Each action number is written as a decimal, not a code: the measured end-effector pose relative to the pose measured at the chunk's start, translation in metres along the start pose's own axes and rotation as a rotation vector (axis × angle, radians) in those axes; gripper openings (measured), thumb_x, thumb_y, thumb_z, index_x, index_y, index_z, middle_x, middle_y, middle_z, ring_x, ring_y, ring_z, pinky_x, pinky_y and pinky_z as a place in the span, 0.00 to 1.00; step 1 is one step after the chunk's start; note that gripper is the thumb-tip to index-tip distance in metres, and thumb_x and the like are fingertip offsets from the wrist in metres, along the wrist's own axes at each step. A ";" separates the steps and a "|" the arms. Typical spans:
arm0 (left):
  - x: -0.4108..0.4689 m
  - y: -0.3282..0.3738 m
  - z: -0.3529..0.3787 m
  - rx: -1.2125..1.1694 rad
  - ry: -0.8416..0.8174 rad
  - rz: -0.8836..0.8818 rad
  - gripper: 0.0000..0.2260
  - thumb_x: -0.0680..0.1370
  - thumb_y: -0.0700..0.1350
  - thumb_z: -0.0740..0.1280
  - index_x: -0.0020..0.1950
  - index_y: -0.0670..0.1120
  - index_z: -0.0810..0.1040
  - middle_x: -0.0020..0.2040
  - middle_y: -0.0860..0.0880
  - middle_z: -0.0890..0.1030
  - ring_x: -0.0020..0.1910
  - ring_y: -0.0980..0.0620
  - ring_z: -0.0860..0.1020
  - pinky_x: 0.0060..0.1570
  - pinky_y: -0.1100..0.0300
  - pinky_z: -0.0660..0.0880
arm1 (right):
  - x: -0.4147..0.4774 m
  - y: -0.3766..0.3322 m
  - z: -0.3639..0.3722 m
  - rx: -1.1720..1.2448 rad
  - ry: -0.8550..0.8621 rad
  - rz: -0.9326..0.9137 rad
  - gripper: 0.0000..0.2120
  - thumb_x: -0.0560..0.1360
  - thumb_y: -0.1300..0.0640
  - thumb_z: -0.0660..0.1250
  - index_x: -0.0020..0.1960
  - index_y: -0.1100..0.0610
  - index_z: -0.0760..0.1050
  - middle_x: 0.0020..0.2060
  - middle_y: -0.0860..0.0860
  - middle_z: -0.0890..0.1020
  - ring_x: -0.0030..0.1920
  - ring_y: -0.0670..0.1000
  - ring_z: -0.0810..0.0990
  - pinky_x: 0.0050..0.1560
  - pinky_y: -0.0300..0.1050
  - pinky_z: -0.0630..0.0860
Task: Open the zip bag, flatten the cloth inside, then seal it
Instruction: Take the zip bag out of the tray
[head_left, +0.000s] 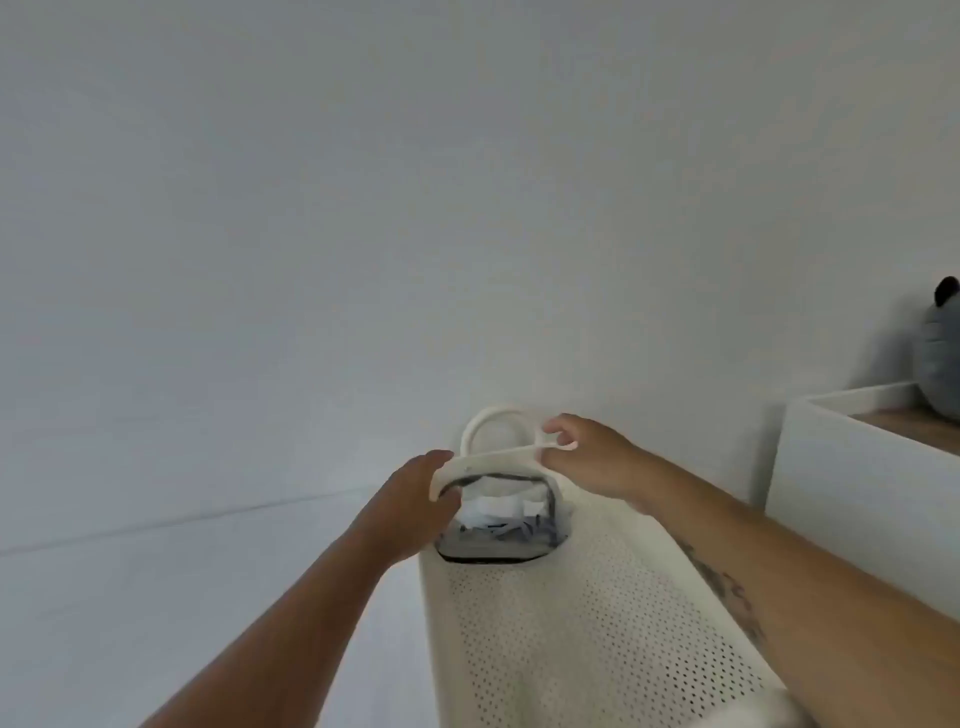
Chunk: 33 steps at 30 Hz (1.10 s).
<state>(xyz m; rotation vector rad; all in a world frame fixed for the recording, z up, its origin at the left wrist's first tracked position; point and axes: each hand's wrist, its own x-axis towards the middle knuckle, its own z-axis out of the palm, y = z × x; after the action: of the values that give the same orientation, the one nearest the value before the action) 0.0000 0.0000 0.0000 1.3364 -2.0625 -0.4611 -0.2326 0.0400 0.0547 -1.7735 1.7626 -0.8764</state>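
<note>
Left hand: the left hand (415, 496) is curled, thumb over and fingers under, gripping the left end of a cream-white arched plastic handle (488, 460).
Right hand: the right hand (587, 457) pinches the right end of that same handle between thumb and fingers; a small loop of the white plastic shows at its fingertips (558, 441).
Forearms: two bare forearms reach in from the bottom edge; the right one carries dark tattoo markings, too blurred to read.
Handles: two counted, the one held in front and a second rounded cream handle (491, 423) standing upright just behind it, against the wall.
Basket: one tall cream-white perforated plastic basket (571, 634), its side dotted with small holes, standing beside the wall.
Zip bag: one clear plastic zip bag with dark trim (493, 540) sits in the mouth of the basket, below the held handle and between the two hands; neither hand touches it. Whether its zip is closed I cannot tell.
Cloth: white and blue-grey crumpled cloth (498, 519) shows through the bag; the number of pieces cannot be told.
Cabinet: one white cabinet with a wood-toned top (852, 467) stands to the right, well apart from the hands.
Toy: one grey plush toy with a black ear (943, 358) sits on that cabinet, cut by the picture's edge.
Writing: no legible brand or label anywhere.
</note>
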 end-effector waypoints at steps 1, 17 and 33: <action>-0.002 0.001 0.004 0.055 -0.028 -0.004 0.18 0.78 0.51 0.63 0.68 0.56 0.70 0.58 0.58 0.73 0.56 0.52 0.77 0.51 0.63 0.73 | -0.002 0.000 0.006 -0.055 -0.042 0.009 0.27 0.77 0.50 0.65 0.74 0.49 0.62 0.70 0.53 0.68 0.61 0.51 0.72 0.53 0.44 0.71; -0.002 0.015 0.034 0.264 0.038 -0.035 0.08 0.82 0.42 0.56 0.53 0.43 0.73 0.48 0.47 0.77 0.42 0.47 0.78 0.42 0.52 0.77 | 0.002 -0.004 0.025 -0.533 -0.203 0.179 0.11 0.80 0.60 0.60 0.59 0.65 0.73 0.48 0.57 0.75 0.45 0.55 0.72 0.32 0.40 0.68; -0.025 0.014 -0.077 0.158 0.393 0.146 0.08 0.83 0.44 0.52 0.46 0.46 0.68 0.45 0.47 0.74 0.40 0.47 0.74 0.40 0.54 0.69 | -0.021 -0.078 0.033 -0.159 0.273 -0.254 0.09 0.83 0.56 0.52 0.52 0.60 0.67 0.37 0.54 0.73 0.32 0.50 0.67 0.31 0.46 0.63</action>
<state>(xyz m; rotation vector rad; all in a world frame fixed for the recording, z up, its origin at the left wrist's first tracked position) 0.0491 0.0325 0.0576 1.2378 -1.8747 0.0299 -0.1543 0.0610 0.0871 -2.0985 1.8428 -1.1568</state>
